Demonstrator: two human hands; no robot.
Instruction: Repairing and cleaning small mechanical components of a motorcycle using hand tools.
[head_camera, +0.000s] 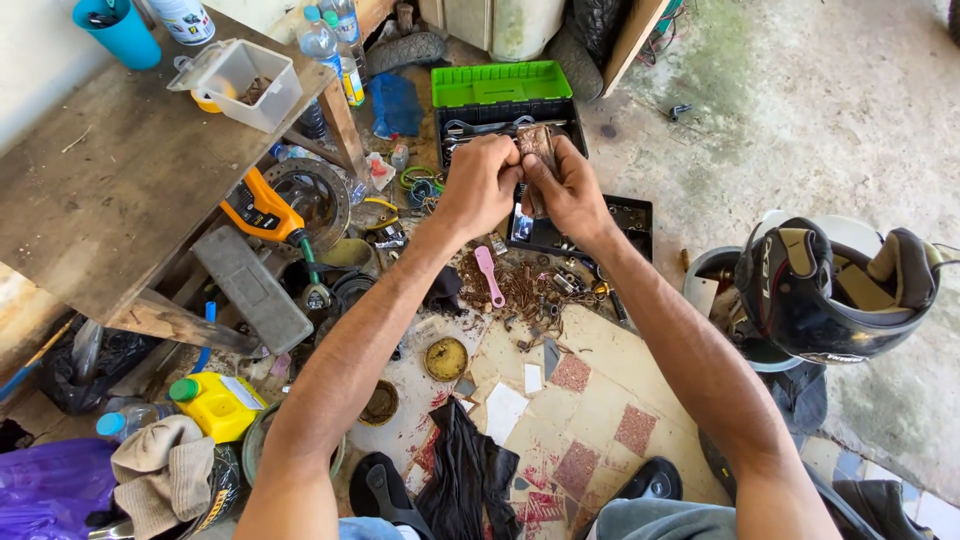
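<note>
**Floor workspace, both hands on one rusty part**

Nearest the camera: two bare forearms, running up from 6 o'clock toward the centre of the view, with a crumpled black cloth (468, 478) on the patterned floor sheet (590, 400) between them.

Left hand (482, 183): fingers curled shut, gripping the left side of a small rusty brown metal part (537, 143).

Right hand (565, 190): fingers closed round the same part from the right, thumb pressed along it. The part sits between both hands, raised above the floor, just below 12 o'clock.

Directly behind the hands, at 12 o'clock: black tool case with open bright green lid (500, 83), wrenches inside.

Below the hands: heap of rusty screws and small hardware (520, 292), with a pink plastic handle (489, 276) lying on it.

At 3 o'clock: black motorcycle helmet with tan padding (835, 290).

At 9 to 10 o'clock: worn wooden table (110, 190); beside it an orange and black power tool (263, 208). At 8 o'clock: yellow plastic jug with green cap (215, 402).
</note>
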